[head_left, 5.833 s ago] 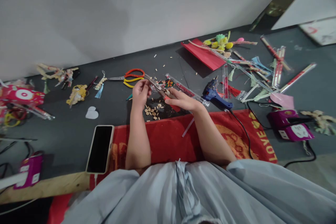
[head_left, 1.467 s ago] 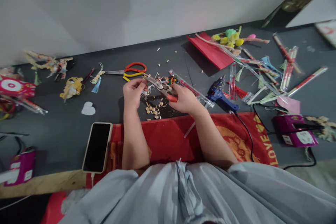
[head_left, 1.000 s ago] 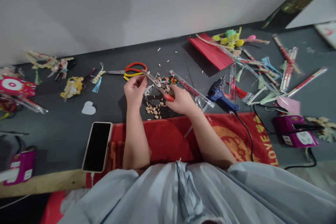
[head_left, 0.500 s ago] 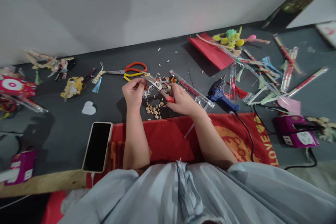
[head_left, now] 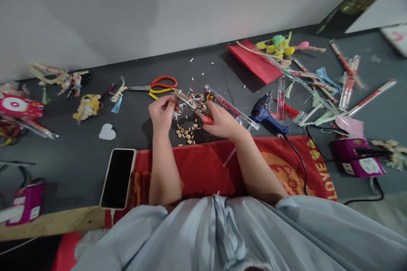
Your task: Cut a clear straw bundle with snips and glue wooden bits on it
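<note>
My right hand (head_left: 219, 119) is closed around red-handled shears (head_left: 191, 104), whose metal blades point up and left. Close to the blade tips, my left hand (head_left: 162, 112) pinches something small between thumb and fingers; its shape is hidden. Between and below the hands lie several short cut pieces of pale stick (head_left: 185, 132) on the dark table. White strands (head_left: 177, 114) show beside the left fingers. Just behind my left hand rest scissors (head_left: 149, 88) with one orange-red and one yellow handle.
A blue glue gun (head_left: 265, 112) with a black cord lies right of my hands, near wrapped sticks (head_left: 349, 82) and red paper (head_left: 254, 61). A phone (head_left: 118, 178) rests at the front left beside a red towel (head_left: 203, 165). A white paper heart (head_left: 107, 132) lies behind it.
Both hands stay in nearly the same place. The shears and right hand have shifted very slightly, and a pale bit now shows by the blade tips.
</note>
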Demonstrator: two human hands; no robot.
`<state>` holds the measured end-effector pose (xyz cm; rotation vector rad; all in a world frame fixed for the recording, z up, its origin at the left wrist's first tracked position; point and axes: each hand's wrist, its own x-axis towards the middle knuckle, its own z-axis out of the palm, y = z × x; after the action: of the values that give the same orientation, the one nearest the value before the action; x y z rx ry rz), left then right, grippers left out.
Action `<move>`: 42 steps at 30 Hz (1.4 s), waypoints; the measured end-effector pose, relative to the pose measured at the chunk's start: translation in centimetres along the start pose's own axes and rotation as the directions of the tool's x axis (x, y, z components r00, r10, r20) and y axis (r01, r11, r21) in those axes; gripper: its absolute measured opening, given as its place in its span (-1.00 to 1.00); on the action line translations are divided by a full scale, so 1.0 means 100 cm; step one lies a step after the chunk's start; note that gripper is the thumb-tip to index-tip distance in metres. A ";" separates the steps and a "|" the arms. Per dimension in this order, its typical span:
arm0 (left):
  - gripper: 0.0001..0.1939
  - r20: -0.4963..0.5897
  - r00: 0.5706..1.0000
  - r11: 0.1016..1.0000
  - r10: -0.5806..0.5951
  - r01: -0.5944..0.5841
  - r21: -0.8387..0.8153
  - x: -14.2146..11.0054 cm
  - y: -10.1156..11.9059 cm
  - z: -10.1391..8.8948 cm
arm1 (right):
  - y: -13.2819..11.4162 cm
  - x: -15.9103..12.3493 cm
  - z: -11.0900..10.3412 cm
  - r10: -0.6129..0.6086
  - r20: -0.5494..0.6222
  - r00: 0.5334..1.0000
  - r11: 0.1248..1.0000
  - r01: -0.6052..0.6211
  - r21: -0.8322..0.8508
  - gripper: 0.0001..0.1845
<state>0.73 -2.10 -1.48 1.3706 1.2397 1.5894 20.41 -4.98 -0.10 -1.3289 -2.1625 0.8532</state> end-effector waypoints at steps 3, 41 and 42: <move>-0.67 0.001 1.000 1.000 -0.008 0.008 0.008 0.000 0.002 0.001 | -0.002 0.000 -0.001 0.016 -0.016 1.000 0.999 -0.017 -0.030 -0.71; -0.63 0.144 0.987 0.991 -0.067 0.083 -0.108 -0.001 -0.009 -0.003 | 0.001 -0.001 0.003 -0.010 0.043 0.999 1.000 0.010 -0.016 -0.53; -0.63 0.146 0.987 0.991 -0.067 0.083 -0.107 -0.001 -0.009 -0.003 | 0.001 -0.001 0.003 -0.003 0.050 0.999 1.000 0.004 -0.014 -0.52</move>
<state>0.38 -1.99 -2.39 1.3252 1.0875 1.4610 20.34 -5.16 -0.40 -1.3233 -2.2121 0.8805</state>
